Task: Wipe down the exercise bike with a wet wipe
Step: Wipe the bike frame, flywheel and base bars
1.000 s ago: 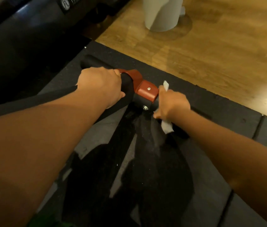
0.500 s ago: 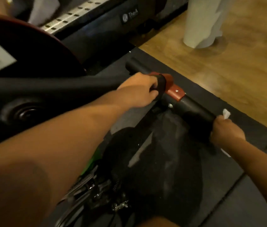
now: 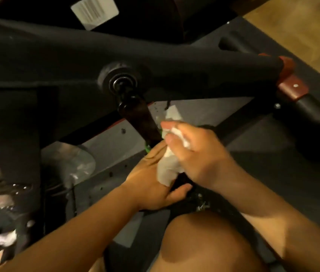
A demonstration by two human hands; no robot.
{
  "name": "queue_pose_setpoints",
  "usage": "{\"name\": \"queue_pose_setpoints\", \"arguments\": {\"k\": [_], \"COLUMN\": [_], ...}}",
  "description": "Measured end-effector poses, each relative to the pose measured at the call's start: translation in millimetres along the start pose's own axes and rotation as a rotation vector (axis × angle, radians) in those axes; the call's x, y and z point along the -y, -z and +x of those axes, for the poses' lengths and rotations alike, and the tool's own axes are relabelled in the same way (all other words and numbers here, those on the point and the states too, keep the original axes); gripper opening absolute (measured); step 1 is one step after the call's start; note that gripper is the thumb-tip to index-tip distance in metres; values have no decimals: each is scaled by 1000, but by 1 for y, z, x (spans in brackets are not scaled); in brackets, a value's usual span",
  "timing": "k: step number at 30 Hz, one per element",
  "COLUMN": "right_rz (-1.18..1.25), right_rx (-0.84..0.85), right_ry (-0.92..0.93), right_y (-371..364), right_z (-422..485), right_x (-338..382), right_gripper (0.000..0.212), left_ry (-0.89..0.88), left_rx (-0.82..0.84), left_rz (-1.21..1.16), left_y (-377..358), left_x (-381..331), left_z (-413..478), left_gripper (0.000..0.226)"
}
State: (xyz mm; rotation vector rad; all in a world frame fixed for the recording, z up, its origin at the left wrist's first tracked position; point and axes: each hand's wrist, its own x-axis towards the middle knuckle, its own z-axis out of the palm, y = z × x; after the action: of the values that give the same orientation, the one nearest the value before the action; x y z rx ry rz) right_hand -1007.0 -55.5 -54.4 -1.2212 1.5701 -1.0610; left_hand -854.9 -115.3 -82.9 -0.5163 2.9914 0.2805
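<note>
1. Dark grey rubber floor matting [image 3: 273, 154] lies under everything. Low over it is the crumpled white wet wipe [image 3: 168, 167], bunched in the right hand [image 3: 200, 156]. The fingers are clenched round it, so one tail sticks up past the fingertips and the other hangs below the palm.
2. The wipe sits against the lower end of the glossy black crank arm [image 3: 141, 120]. Bunching it probably makes a firm pad for so narrow a part.
3. Beneath it, the left hand [image 3: 149, 183] points its fingers toward the crank and hooks its thumb round the black pedal [image 3: 183, 178]. This looks like a grasp, likely to stop the pedal spinning under the rubbing. Most of the pedal is hidden.
4. The crank climbs to a round black hub [image 3: 120, 83] set in the matte black bike frame [image 3: 57, 55]. At its right end the frame meets a reddish-brown metal bracket [image 3: 292, 88] on the black floor stabiliser tube [image 3: 316, 122].
5. A white barcode sticker [image 3: 94, 10] shows at the top of the view. A bare knee [image 3: 204, 242] fills the bottom, which suggests a crouch beside the bike.
6. Pale wooden flooring [image 3: 302, 22] begins past the mat's edge at top right. The light is dim and warm.
</note>
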Motion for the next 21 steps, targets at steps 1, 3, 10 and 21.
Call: {"name": "queue_pose_setpoints", "arguments": {"k": [1, 3, 10, 21], "right_rz": [-15, -122, -226, -745], "right_rx": [57, 88, 35, 117], "right_ry": [-40, -75, -130, -269], "right_y": [-11, -22, -30, -26], "right_z": [7, 13, 10, 9], "right_x": [1, -8, -23, -33], "right_gripper": [42, 48, 54, 48], "left_ry": [4, 5, 48, 25], "left_rx": [-8, 43, 147, 127], "left_rz": [-46, -95, -22, 66], "left_y": [0, -1, -4, -9], "left_x": [0, -5, -1, 2], "left_z": [-2, 0, 7, 16], "left_gripper": [38, 37, 48, 60]}}
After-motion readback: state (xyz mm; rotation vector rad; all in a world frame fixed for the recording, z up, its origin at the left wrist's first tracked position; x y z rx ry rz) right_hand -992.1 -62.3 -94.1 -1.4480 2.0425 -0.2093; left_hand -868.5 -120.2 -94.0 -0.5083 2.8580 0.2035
